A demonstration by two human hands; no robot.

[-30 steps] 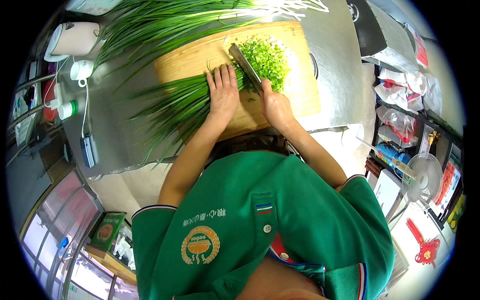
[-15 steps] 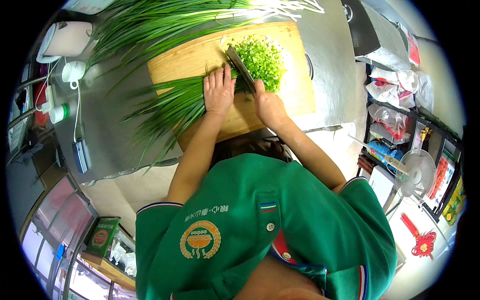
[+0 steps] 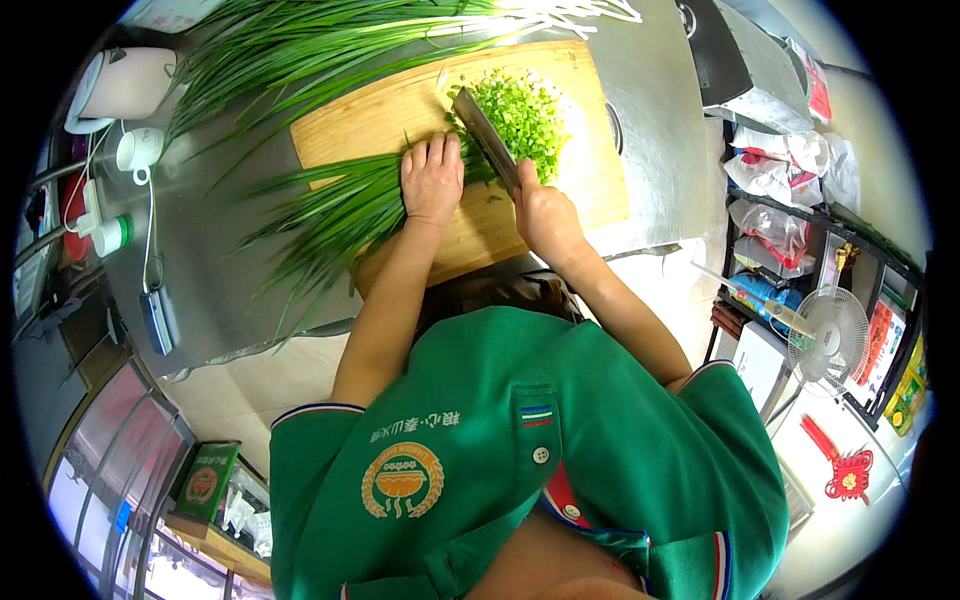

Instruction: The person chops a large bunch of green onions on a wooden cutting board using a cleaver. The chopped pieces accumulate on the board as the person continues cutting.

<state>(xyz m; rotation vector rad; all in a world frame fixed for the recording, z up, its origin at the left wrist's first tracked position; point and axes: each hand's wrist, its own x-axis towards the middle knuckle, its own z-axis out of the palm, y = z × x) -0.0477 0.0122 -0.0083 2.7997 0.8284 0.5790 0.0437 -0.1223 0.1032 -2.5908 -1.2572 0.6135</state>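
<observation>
Right fingers (image 3: 527,174) grip the knife (image 3: 487,138); left fingers (image 3: 436,152) seemingly hold green onions (image 3: 345,203) down.

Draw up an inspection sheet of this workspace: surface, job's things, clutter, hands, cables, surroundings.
Surface: metal table, bearing a wooden cutting board.
Job's things: chopped scallions right of the kitchen knife; long uncut scallions left of it; another scallion pile beyond the board.
Clutter: white mug and white-and-green cylinder along the table's left side.
Hands: left hand lies back-up over the uncut scallions; right hand grips the knife.
Cables: white cable runs from beside the mug toward a dark blue device.
Surroundings: electric fan and plastic bags to the right.
</observation>
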